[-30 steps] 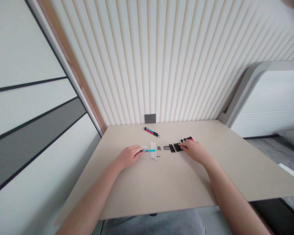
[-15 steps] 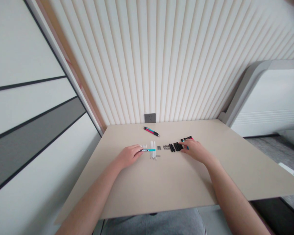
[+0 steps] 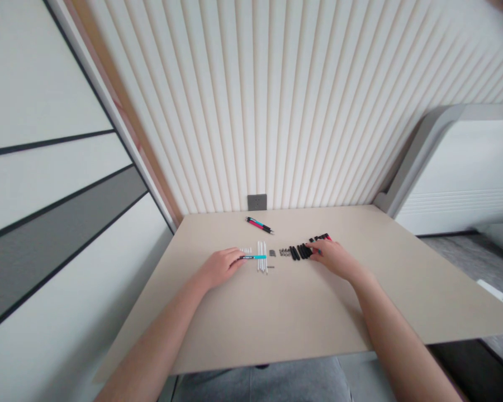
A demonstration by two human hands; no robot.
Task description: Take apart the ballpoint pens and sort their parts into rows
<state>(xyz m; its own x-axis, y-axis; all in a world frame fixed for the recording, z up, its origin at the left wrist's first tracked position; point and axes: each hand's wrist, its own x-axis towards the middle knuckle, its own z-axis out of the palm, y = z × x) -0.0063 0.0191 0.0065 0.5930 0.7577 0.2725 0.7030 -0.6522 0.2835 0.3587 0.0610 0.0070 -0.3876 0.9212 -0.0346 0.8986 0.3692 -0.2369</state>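
Little differs from half a second and a second ago: the left hand holds the same spot, and the right hand has shifted only very slightly at the fingertips. The laid-out parts lie as they did.

The slim, round, turquoise-and-black pen barrel, plastic by its look, lies across the row of thin white tubes, seen from above; whether it touches them I cannot tell. Its long axis runs left to right, almost level and crosswise to the tubes, turquoise end pointing right, black end pinched in the left fingers just left of the tubes.

The hands are well apart. The right one is to the right of the tubes, its fingertips at the last of the short black cylindrical grips; whether they clasp one I cannot tell. A bit of blue shows beneath that hand. Beyond the tubes, two slender pens, one blue and black, one red and black, slant with their tips toward the right and nearer the person.
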